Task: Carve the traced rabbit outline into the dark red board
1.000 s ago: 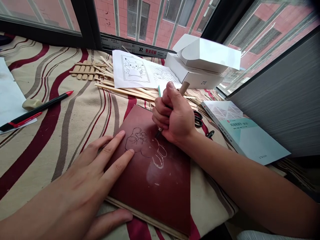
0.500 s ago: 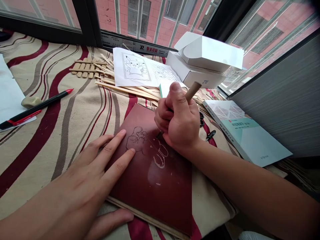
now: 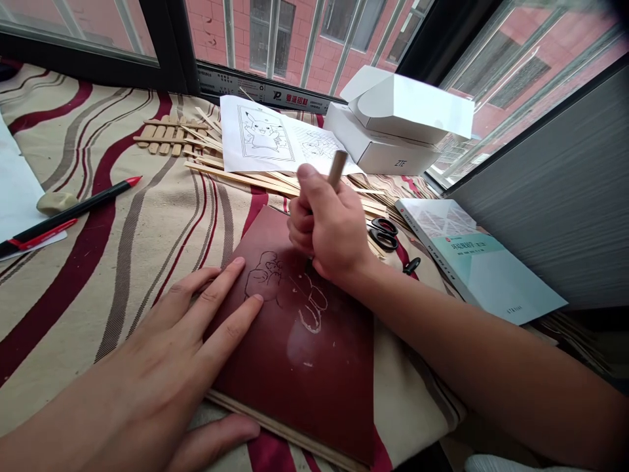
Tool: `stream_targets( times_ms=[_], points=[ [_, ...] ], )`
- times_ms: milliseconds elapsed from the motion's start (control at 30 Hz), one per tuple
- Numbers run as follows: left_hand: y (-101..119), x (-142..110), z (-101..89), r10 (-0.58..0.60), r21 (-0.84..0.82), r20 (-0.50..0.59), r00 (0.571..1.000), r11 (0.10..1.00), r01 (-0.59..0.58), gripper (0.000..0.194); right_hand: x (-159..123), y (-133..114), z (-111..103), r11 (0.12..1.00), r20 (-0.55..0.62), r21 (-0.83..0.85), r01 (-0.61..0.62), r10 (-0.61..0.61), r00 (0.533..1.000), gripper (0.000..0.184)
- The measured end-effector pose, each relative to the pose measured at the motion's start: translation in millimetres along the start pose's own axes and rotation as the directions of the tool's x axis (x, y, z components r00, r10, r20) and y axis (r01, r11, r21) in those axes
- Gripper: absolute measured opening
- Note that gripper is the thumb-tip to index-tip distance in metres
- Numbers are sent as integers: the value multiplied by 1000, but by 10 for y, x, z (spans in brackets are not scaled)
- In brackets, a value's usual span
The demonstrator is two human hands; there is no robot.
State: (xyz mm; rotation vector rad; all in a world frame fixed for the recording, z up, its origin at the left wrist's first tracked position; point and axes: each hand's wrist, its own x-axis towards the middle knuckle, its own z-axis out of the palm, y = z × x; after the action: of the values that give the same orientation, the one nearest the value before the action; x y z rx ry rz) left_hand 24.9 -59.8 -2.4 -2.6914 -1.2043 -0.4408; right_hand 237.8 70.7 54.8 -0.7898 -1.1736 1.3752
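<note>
Striped cloth [image 3: 162, 216] in beige, maroon and grey, spread over a surface beside a dark-framed window [image 3: 177, 52]; beyond the glass, pale bars and a pink wall. One maroon board [image 3: 314, 393], smooth-faced, lying flat on the cloth at centre, its layered pale edge showing on the near side. On its face: one dark line drawing [image 3: 263, 282] of a rounded figure, and, just right of it, pale loop-shaped grooves [image 3: 310, 318]. One left hand [image 3: 171, 354], its fingers spread, two fingertips resting on the board's left part by the drawing, its thumb extended along the near edge. One right hand [image 3: 329, 229], curled into a fist around a carving tool [image 3: 337, 168], light-brown handle standing up out of the grip, dark lower end down at the board just above the grooves; whether the tip touches cannot be told. Behind the board: loose wooden strips [image 3: 240, 176], a small rack of flat sticks [image 3: 160, 136], printed sheets [image 3: 265, 141] with cartoon line art, and a white box [image 3: 393, 151] marked ZTE, its lid raised. Right of the board: black-handled scissors [image 3: 384, 236], partly hidden by the right hand, and a pale green and white book [image 3: 481, 259]. Far left: white paper [image 3: 14, 190], a beige lump [image 3: 56, 202] and a black pen [image 3: 83, 206] with a red tip.
</note>
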Motion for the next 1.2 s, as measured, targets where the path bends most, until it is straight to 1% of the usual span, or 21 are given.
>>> stream_targets(
  times_ms=[67,133,167,267,400,500,533,567,633,700,767,833,933,1067,1200],
  points=[
    [19,3,-16,-28,-8,38,999,1000,28,93,71,-27,26,988,33,26,-155,154,987,64],
    [31,7,-31,-53,-21,68,996,998,55,93,115,-54,61,970,52,28,-242,240,969,63],
    [31,8,-32,-54,-26,66,996,998,56,93,128,-66,79,963,65,21,-270,268,961,62],
    [9,7,-8,-8,-26,7,1000,1000,8,94,156,-90,117,930,106,-13,-369,368,924,63],
    [-25,1,41,0,-8,-27,1000,1000,0,92,190,-98,82,896,159,-27,-443,441,883,64],
    [-30,2,50,0,-13,-46,999,1000,-1,92,198,-94,-2,871,208,20,-492,477,854,62],
    [-29,2,48,1,-12,-49,999,1000,-2,92,195,-91,-30,870,206,55,-489,470,858,62],
    [-27,2,43,3,-10,-50,999,1000,-3,92,191,-87,-53,876,192,101,-472,449,873,62],
    [-23,-1,29,6,-14,-39,999,1000,-6,91,178,-79,-81,891,134,196,-409,389,912,61],
    [-20,-6,12,-8,-36,-3,1000,999,8,92,165,-75,-84,899,90,246,-363,351,932,60],
    [-21,-10,0,-28,-61,40,999,998,31,93,156,-77,-79,906,83,245,-346,336,938,60],
    [-27,-9,-4,-30,-71,36,999,997,33,94,152,-83,-81,918,81,228,-325,315,946,60],
    [-34,-4,-5,-9,-80,2,1000,997,9,96,145,-83,-106,932,82,218,-289,278,957,59],
    [-26,-6,-16,-22,-76,18,1000,997,23,94,126,-64,-121,933,107,222,-284,266,958,60],
    [-27,-16,-23,-16,-55,38,999,998,18,94,107,-63,-77,940,64,203,-275,267,962,63]
  ],
)
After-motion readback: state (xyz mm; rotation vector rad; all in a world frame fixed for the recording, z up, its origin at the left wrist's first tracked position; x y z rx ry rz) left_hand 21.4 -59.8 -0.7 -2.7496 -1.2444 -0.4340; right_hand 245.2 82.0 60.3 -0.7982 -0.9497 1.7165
